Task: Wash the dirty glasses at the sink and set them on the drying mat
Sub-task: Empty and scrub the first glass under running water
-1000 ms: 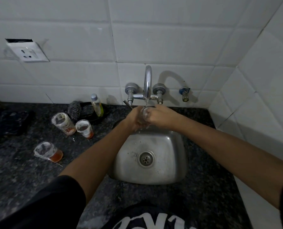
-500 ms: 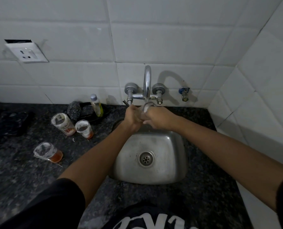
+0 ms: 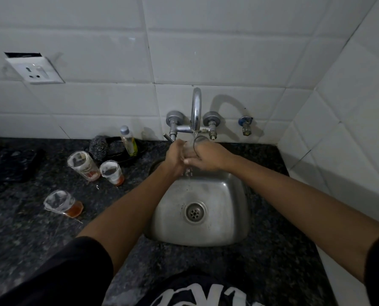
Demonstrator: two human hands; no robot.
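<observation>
Under the chrome tap I hold a clear glass above the steel sink. My left hand and my right hand both wrap around it, and water runs over it and drips into the basin. On the dark counter to the left stand two dirty glasses with orange residue. A third dirty glass stands nearer me. A dark mat lies at the far left.
A small bottle and a steel scrubber sit by a black dish against the tiled wall. A wall socket hangs upper left. A small valve sticks out right of the tap. Tiled wall closes the right side.
Both hands lifted the glass slightly closer to the spout and shifted on it, and water now drips beneath them. The glasses on the counter have not moved.
</observation>
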